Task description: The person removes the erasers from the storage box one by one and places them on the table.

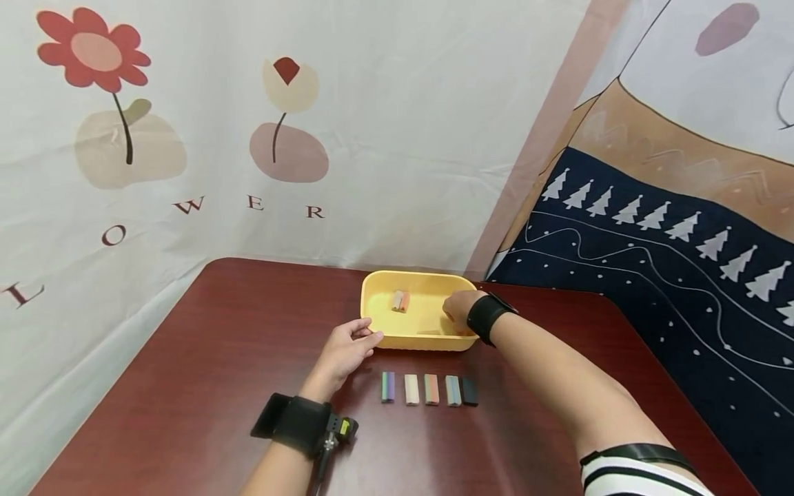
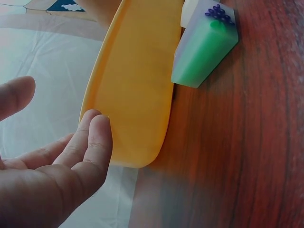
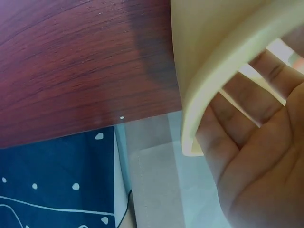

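Head view: yellow tray (image 1: 378, 303) near the far edge of a dark red table (image 1: 205, 358), with one small orange-and-pale block (image 1: 400, 301) lying on its floor. Left hand (image 1: 347, 348) at the tray's near left corner, fingers loosely curled against the rim, seemingly to steady it. Right hand (image 1: 460, 311) reaching over the right rim into the tray, fingers down inside; whether pinching anything, cannot tell. Five more blocks (image 1: 429, 390) lined up side by side just in front of the tray, within easy reach of both hands.

Left wrist view: relaxed fingertips (image 2: 95, 130) touching the tray's outer wall (image 2: 133, 85), thumb apart, nothing gripped. Green-sided block (image 2: 206, 50) just beside the tray.

Right wrist view: straight, open fingers (image 3: 266, 90) behind the tray's curved rim (image 3: 209, 90), palm empty as far as visible; fingertips hidden.
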Demonstrator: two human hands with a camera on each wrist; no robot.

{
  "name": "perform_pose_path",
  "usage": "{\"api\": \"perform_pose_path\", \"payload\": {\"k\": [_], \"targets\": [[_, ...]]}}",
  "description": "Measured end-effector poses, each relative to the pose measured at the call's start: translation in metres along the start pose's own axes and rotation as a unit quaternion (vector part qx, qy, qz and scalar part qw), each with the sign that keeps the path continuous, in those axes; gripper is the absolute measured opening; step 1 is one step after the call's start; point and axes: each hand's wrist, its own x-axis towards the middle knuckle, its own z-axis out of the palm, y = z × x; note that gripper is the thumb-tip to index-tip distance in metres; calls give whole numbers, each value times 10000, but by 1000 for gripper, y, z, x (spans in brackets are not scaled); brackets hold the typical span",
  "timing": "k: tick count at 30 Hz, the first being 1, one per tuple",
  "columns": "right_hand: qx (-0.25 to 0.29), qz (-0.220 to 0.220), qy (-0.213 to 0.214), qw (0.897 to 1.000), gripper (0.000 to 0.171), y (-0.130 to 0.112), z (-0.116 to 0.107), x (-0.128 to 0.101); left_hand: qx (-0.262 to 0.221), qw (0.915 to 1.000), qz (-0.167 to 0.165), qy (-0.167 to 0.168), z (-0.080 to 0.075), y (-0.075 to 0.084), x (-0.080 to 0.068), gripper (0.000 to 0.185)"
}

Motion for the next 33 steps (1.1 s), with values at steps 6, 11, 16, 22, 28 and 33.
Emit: {"api": "perform_pose_path", "payload": {"k": [6, 11, 16, 22, 28, 33], "targets": [[338, 4, 3, 9994, 24, 3, 11, -5, -1, 10000, -19, -90, 5, 1, -1, 52], [378, -164, 121, 9991, 27, 3, 18, -5, 44, 9999, 0, -96, 4, 1, -2, 52], [519, -149, 170, 9984, 24, 5, 17, -1, 55, 10000, 19, -22, 1, 5, -2, 50], [547, -118, 215, 9982, 24, 11, 15, 0, 47, 10000, 15, -77, 2, 7, 0, 52], [557, -123, 139, 9983, 21, 11, 12, -1, -48, 9999, -58, -95, 1, 4, 1, 53], [629, -262, 184, 9975, 21, 10, 10, -2, -61, 9999, -44, -102, 0, 2, 1, 53]]}}
